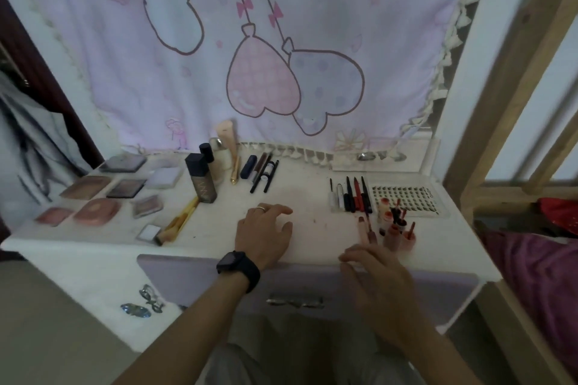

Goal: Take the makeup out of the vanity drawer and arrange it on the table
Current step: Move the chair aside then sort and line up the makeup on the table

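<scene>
Looks sorted by type, palettes [97,211] at the vanity table's [312,197] left edge, lip tints [397,228] front-right, so left hand [264,236] lies flat with fingers spread, right hand [380,281] loose-fingered, both empty.

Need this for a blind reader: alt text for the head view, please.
A person's left hand rests on a white vanity table, the right hand at its front edge above a lilac drawer front. Makeup lies sorted: pink-brown compact palettes left, dark-capped bottles and black pencils centre, red-black liner pens and pink lip tubes right.
</scene>
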`<state>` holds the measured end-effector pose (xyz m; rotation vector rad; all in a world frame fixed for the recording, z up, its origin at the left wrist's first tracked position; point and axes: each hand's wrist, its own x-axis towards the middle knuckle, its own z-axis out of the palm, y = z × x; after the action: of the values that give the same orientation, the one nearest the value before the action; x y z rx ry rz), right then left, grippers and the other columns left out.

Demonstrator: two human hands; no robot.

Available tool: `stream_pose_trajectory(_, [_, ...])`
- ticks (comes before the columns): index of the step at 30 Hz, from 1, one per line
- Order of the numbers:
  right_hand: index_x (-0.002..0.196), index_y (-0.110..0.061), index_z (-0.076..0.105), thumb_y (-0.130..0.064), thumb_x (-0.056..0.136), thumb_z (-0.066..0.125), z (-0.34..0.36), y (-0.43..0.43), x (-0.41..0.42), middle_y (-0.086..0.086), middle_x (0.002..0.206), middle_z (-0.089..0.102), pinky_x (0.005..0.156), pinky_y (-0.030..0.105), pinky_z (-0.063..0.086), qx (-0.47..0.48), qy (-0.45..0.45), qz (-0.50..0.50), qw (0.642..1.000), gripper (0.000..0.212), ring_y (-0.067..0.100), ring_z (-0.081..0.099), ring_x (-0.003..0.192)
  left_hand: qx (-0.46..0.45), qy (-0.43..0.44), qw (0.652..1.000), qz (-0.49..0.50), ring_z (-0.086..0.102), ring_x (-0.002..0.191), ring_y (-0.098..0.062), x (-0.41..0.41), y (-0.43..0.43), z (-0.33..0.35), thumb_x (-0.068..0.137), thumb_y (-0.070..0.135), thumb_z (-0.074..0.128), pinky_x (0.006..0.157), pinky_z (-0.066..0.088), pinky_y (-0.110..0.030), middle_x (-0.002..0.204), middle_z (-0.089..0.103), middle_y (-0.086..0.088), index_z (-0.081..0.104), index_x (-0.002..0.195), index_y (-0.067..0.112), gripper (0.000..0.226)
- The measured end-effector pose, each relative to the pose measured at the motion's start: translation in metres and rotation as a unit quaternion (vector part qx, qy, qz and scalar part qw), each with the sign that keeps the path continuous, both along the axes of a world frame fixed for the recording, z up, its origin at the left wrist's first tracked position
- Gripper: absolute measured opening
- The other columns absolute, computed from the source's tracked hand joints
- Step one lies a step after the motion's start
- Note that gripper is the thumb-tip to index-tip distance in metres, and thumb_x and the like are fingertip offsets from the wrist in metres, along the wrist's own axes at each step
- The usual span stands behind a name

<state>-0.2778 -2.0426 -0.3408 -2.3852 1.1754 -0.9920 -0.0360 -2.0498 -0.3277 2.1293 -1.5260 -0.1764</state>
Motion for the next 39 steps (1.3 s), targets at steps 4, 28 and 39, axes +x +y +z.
stream_pose_trajectory(4, [0.114, -0.018, 0.073, -0.024, 0.094, 0.068, -0.011, -0.021, 0.056, -0.001, 0.123, 0.069, 0.098, 0.025, 0.042, -0.047, 0.055, 0.033, 0.997, 0.022, 0.015, 0.06, 0.114, 0.037, -0.012, 0.999, 0.023, 0.046, 0.125, -0.023, 0.035, -0.002, -0.006, 0.097, 0.037, 0.05, 0.101, 0.043, -0.04, 0.138, 0.051, 0.0, 0.057, 0.129, 0.031, 0.033])
stream_pose_trajectory(28, [0.12, -0.022, 0.072, -0.042, 0.099, 0.047, -0.035, -0.045, 0.112, -0.004, 0.123, 0.071, 0.103, 0.029, 0.044, -0.112, 0.092, 0.062, 0.987, 0.038, 0.014, 0.061, 0.116, 0.037, -0.091, 0.995, 0.027, 0.055, 0.1, -0.025, 0.062, -0.043, 0.005, 0.098, 0.034, 0.056, 0.083, 0.048, -0.038, 0.104, 0.066, -0.005, 0.055, 0.108, 0.019, 0.018])
stream_pose_trajectory(39, [0.106, -0.024, 0.067, -0.056, 0.092, 0.048, -0.022, -0.04, 0.11, -0.018, 0.102, 0.059, 0.081, 0.013, 0.041, -0.007, -0.023, 0.009, 1.0, 0.04, 0.005, 0.054, 0.096, -0.088, -0.001, 0.996, -0.004, 0.051, 0.094, -0.013, 0.052, 0.021, -0.001, 0.102, 0.023, 0.05, 0.08, 0.042, -0.018, 0.116, 0.049, 0.001, 0.064, 0.115, 0.016, 0.02])
